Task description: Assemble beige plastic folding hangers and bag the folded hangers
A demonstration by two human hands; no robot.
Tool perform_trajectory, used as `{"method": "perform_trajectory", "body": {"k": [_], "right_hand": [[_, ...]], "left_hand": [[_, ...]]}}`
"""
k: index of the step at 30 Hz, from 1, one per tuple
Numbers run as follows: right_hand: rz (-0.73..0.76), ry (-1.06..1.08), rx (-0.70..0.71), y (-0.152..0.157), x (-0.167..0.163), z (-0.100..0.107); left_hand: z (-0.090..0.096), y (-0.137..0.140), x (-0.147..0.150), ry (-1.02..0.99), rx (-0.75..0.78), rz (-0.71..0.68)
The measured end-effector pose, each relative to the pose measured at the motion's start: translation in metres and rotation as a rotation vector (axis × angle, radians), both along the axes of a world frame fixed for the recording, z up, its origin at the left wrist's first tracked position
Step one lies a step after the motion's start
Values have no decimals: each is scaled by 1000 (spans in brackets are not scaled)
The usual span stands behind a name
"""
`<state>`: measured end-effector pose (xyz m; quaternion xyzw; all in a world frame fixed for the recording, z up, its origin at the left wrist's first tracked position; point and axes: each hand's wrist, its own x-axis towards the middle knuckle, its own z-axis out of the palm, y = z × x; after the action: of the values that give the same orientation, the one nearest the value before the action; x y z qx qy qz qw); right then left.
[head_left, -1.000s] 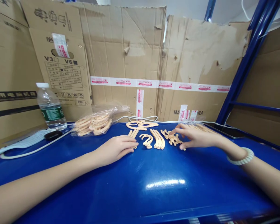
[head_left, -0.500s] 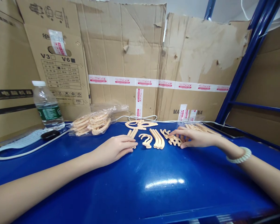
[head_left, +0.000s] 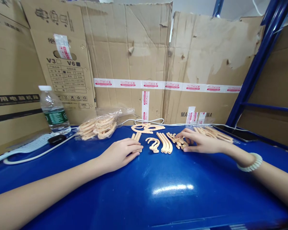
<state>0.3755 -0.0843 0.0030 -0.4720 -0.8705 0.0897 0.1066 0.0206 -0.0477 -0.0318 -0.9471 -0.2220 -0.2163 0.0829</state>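
Note:
My left hand (head_left: 123, 154) rests on the blue table with its fingers stretched out over a few straight beige strips (head_left: 135, 137), partly covering them. To the right lie beige hook-shaped pieces (head_left: 154, 145), like clothes-hanger hooks, and a row of curved beige strips (head_left: 165, 143). My right hand (head_left: 198, 141) is at a cluster of small notched beige pieces (head_left: 172, 136), thumb and fingers apart around its right end; the fingers hide some of these pieces. Behind the rows are larger looped beige pieces (head_left: 143, 128), lying flat.
A clear bag of beige pieces (head_left: 99, 125) lies back left, near a water bottle (head_left: 55, 113) and a dark rounded object (head_left: 57, 139). More beige strips (head_left: 214, 134) and a dark flat device (head_left: 235, 132) lie back right. A white cable (head_left: 150, 121) runs along cardboard sheets (head_left: 129, 60).
The whole view has shifted slightly, with things appearing a little further right. My right hand has drawn slightly left over the notched pieces; my left hand stays over the straight strips.

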Motion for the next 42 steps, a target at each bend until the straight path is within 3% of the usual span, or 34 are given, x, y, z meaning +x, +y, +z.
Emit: {"method": "perform_trajectory", "body": {"k": [11,19,24,32,36,42], "right_hand": [[-62,79,317,4,-11,-5],[-76,121,395,4,-15,-6],[-51,77,339,25,-23,3],[-60,-20,182,106,-43,23],[-61,-63,112,130,-52,16],[-100,-23,33,142,-59,3]], "left_hand": [[-6,5,0,-100,-28,-83],[-2,-2,0,-209,-177,35],[0,-2,-1,-297,-165,71],[2,-7,1,-248,-113,-14],[1,-9,2,-188,-36,-83],[1,-9,2,-182,-9,-102]]}}
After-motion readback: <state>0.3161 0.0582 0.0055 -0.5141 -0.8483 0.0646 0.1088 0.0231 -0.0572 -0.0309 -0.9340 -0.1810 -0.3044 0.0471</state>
